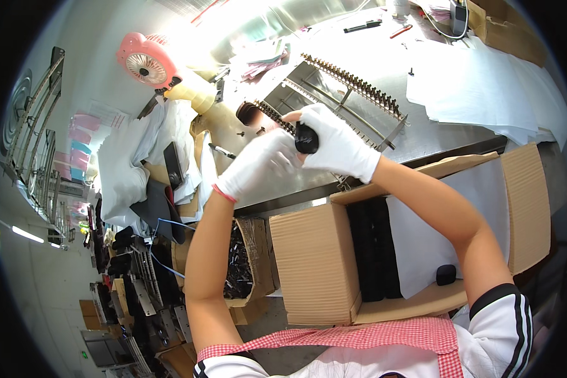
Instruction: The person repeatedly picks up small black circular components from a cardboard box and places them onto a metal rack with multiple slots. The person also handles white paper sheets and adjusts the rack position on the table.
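Observation:
My right hand (341, 143), in a white glove with bare fingertips, grips a small rounded black cap-like piece (306, 137) with light markings on its face. Close against it on the left is my left hand (258, 165), gloved too and smeared by motion, so its fingers do not show clearly. Both hands are over the near edge of the metal worktable (258, 200). Behind them lies a metal rack (353, 82) with rows of small brass-coloured pegs. A similar black piece (446, 274) rests in the open cardboard box (312, 264) below my right arm.
Black rows (373, 252) and a white sheet (419, 246) fill the box. Left of it stands a carton of small dark parts (238, 264). A pink fan (147, 62), a marker (222, 151), loose screws and white sheets (479, 88) sit around the work area.

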`<state>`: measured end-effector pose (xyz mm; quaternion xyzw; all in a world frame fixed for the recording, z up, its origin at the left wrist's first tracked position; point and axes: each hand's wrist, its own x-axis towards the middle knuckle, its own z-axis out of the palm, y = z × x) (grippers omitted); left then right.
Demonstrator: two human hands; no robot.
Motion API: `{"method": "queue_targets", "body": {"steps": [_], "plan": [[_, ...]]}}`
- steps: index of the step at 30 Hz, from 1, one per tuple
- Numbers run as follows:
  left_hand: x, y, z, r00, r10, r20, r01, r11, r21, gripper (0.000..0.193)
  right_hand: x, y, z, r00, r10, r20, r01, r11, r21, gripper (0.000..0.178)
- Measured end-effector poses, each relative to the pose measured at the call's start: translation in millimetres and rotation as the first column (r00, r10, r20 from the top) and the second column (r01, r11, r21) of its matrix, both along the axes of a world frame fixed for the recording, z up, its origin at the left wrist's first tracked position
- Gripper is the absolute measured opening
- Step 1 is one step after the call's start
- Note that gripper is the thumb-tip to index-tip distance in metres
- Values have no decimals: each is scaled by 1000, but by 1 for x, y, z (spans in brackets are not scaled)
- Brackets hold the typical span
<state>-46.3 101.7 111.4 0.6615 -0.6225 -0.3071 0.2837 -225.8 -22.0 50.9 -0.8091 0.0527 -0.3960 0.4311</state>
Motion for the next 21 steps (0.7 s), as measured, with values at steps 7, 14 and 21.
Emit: {"method": "queue_targets", "body": {"steps": [7,14,21], "plan": [[113,-47,-54,632,520,575,-465,848,-256,72,-30,-37,-20,936,-303,-181,279,950,-143,51],[164,-100,-111,672,598,436,-539,799,-266,46,-28,-39,-38,949,-288,-130,258,944,-207,41],[104,-117,-75,216,455,864,-351,862,-366,50,-30,-38,-34,935,-304,-180,288,951,-112,54]]}}
